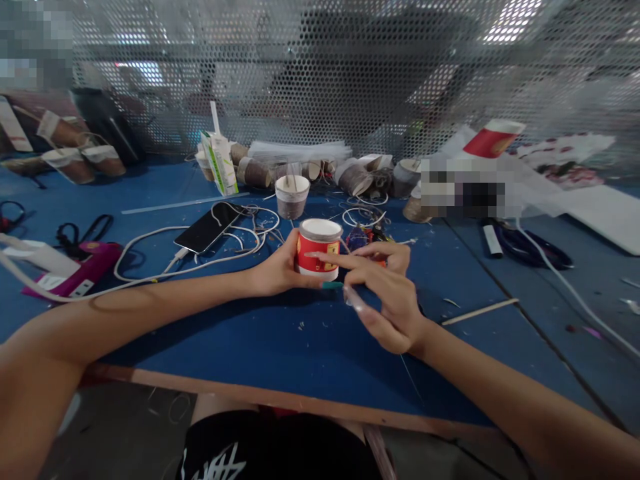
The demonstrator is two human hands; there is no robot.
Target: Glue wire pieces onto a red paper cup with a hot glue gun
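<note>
A red and white paper cup point(318, 257) with a grey band below its rim stands upright near the middle of the blue table. My left hand point(283, 267) is wrapped round the cup's left side, its thumb low across the front. From the right, my right hand point(387, 287) reaches over with its fingers apart; one long-nailed fingertip lies at the cup's red front. The right hand's fingers are not closed round anything. Just behind the cup is a paler cup point(292, 197) with thin sticks in it.
A phone point(211, 227) with a white cable and a purple power strip point(83, 270) lie at the left. Several brown-wrapped cups line the mesh partition point(310, 73). A wooden stick point(480, 311) lies at the right, near a table seam.
</note>
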